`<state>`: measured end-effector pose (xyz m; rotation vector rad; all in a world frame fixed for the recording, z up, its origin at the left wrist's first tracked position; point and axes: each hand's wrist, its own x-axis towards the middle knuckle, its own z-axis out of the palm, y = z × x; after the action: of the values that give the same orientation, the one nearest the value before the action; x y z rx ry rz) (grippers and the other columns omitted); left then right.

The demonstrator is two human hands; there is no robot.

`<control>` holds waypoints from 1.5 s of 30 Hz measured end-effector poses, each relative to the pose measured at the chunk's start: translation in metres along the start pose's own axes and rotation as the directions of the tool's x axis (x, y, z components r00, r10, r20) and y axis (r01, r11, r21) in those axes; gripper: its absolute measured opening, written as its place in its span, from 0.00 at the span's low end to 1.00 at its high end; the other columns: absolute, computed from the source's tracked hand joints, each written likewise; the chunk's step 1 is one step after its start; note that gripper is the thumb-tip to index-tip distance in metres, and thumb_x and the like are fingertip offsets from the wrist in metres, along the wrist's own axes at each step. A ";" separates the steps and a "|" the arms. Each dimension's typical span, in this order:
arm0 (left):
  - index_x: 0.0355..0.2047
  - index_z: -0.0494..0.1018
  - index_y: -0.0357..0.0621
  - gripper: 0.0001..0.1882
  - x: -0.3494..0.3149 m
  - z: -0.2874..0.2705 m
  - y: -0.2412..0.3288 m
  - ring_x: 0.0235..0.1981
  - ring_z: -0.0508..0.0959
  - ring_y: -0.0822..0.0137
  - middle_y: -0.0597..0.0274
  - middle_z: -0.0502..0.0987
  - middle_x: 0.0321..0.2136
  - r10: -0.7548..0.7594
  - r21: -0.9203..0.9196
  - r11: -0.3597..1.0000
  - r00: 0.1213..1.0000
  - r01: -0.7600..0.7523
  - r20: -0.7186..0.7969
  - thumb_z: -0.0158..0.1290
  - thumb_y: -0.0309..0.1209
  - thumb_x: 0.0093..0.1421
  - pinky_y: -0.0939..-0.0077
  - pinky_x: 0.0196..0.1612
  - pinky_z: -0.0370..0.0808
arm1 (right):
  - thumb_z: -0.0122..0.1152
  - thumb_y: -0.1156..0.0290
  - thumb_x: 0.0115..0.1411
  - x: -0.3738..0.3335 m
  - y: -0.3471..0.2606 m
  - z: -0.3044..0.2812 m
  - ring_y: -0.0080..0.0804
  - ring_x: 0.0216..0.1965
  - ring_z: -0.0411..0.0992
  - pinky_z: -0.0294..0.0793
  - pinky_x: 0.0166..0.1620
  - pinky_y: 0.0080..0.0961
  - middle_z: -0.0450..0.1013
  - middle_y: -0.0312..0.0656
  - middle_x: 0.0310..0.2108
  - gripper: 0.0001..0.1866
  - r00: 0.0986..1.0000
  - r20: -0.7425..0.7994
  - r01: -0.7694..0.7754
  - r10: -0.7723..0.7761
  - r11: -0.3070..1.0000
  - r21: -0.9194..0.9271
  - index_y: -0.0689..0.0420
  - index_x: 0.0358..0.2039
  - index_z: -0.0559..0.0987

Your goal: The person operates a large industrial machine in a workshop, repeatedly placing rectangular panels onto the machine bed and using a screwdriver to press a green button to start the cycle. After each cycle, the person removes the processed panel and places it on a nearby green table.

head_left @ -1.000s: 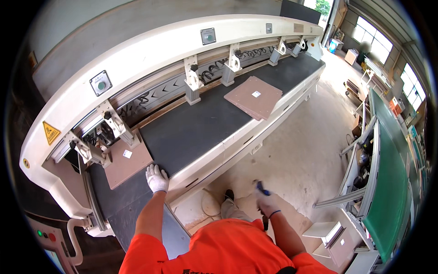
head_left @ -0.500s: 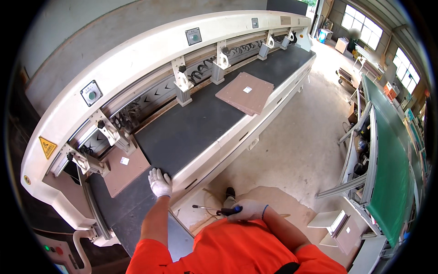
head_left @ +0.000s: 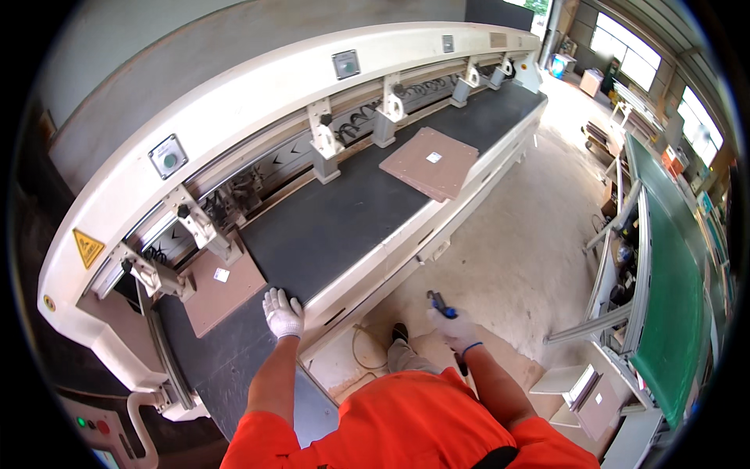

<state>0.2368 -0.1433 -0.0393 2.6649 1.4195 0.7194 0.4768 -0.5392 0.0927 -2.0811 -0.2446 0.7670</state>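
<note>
My left hand [head_left: 283, 314], in a white glove, lies with fingers stretched on the front edge of the machine's dark bed [head_left: 328, 227]. Just beyond its fingertips is the near corner of a brown panel [head_left: 226, 291] with a white label, lying partly under the machine's clamps [head_left: 205, 227]. My right hand [head_left: 453, 327], gloved and blurred, is out over the floor in front of the machine. It is closed round a black-and-blue handled tool [head_left: 445, 308], whose exact kind I cannot make out. A dark part [head_left: 461, 363] shows below that hand.
Stacked brown panels [head_left: 432, 162] lie farther along the bed, overhanging its front edge. A green-topped bench [head_left: 664, 297] runs along the right. Pale boards and a brown panel [head_left: 598, 402] stand low at its near end. A hose [head_left: 361, 348] curls on the floor by the machine.
My right hand has swung forward and right from my body, turning the tool it holds. The left hand stays on the bed's edge. The view has shifted slightly.
</note>
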 end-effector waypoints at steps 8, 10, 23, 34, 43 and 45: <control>0.64 0.75 0.33 0.30 0.000 0.000 0.003 0.74 0.66 0.37 0.37 0.72 0.69 0.017 -0.007 1.000 1.000 -0.017 -0.016 0.54 0.44 0.69 0.42 0.79 0.56 | 0.73 0.54 0.67 -0.066 -0.079 -0.012 0.22 0.26 0.72 0.72 0.31 0.26 0.77 0.33 0.26 0.19 0.697 0.717 0.090 0.016 0.990 -0.109 0.59 0.43 0.87; 0.64 0.75 0.34 0.31 0.001 0.000 0.001 0.74 0.66 0.38 0.38 0.72 0.69 0.022 -0.009 1.000 1.000 -0.023 -0.015 0.54 0.44 0.69 0.42 0.79 0.56 | 0.75 0.54 0.66 -0.066 -0.072 0.007 0.21 0.28 0.73 0.73 0.32 0.25 0.77 0.32 0.28 0.21 0.676 0.732 0.017 0.084 0.991 -0.130 0.59 0.48 0.87; 0.64 0.76 0.34 0.30 0.000 0.005 0.001 0.73 0.67 0.38 0.39 0.72 0.69 0.015 0.015 1.000 0.999 -0.015 -0.033 0.53 0.44 0.69 0.42 0.78 0.58 | 0.76 0.52 0.66 -0.065 -0.045 0.031 0.17 0.27 0.71 0.69 0.31 0.21 0.77 0.29 0.28 0.20 0.766 0.637 0.015 0.084 0.989 -0.149 0.57 0.43 0.87; 0.64 0.76 0.34 0.31 0.000 0.003 0.000 0.73 0.67 0.38 0.39 0.72 0.70 0.009 0.016 1.000 1.000 -0.009 -0.023 0.54 0.45 0.69 0.41 0.78 0.58 | 0.73 0.46 0.64 -0.057 -0.039 0.038 0.27 0.35 0.78 0.77 0.44 0.29 0.83 0.36 0.33 0.25 0.751 0.658 0.133 0.049 0.965 -0.224 0.59 0.44 0.89; 0.65 0.75 0.34 0.32 -0.001 0.001 0.001 0.75 0.65 0.39 0.40 0.71 0.71 -0.004 0.024 1.000 1.000 0.003 0.012 0.53 0.46 0.70 0.43 0.79 0.57 | 0.70 0.42 0.64 -0.056 -0.038 0.049 0.38 0.42 0.83 0.79 0.50 0.35 0.85 0.44 0.38 0.27 0.783 0.622 0.213 0.002 0.938 -0.272 0.54 0.49 0.88; 0.65 0.75 0.34 0.32 0.000 0.000 0.001 0.75 0.65 0.39 0.40 0.71 0.71 -0.004 0.023 1.000 1.000 0.004 0.012 0.53 0.46 0.70 0.43 0.79 0.57 | 0.69 0.42 0.64 -0.054 -0.036 0.052 0.39 0.43 0.83 0.79 0.51 0.35 0.85 0.45 0.40 0.28 0.763 0.647 0.237 -0.016 0.937 -0.256 0.54 0.50 0.88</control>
<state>0.2379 -0.1439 -0.0393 2.6778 1.4382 0.6894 0.4068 -0.5058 0.1227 -1.9948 -0.9420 1.4164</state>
